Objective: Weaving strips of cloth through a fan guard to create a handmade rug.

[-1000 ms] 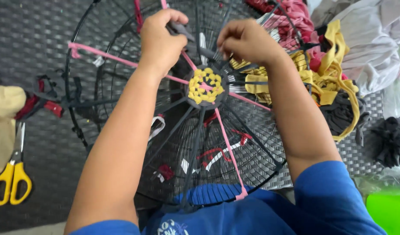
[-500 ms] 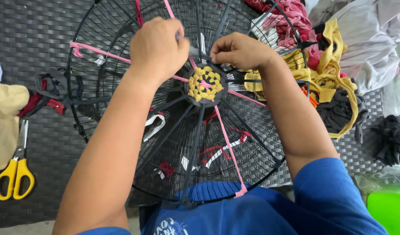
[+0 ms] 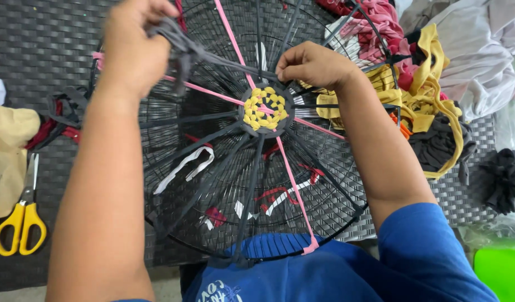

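Note:
A round black wire frame (image 3: 173, 223) with grey and pink fabric spokes lies in front of me. At its hub sits a small yellow woven disc (image 3: 265, 107) ringed with grey. My left hand (image 3: 135, 42) is raised at the upper left, gripping a grey fabric strip (image 3: 212, 56) pulled taut from the hub. My right hand (image 3: 313, 64) rests just above the right of the hub, fingers pinching the same strip where it meets the weave.
Yellow-handled scissors (image 3: 19, 221) lie at the left beside a tan cloth (image 3: 8, 151). A heap of yellow, pink, white and dark fabric scraps (image 3: 431, 84) sits at the right. A green object (image 3: 501, 274) shows at the bottom right corner.
My left hand has pulled the grey strip up and away to the left, drawing it taut. My right hand has stayed by the hub.

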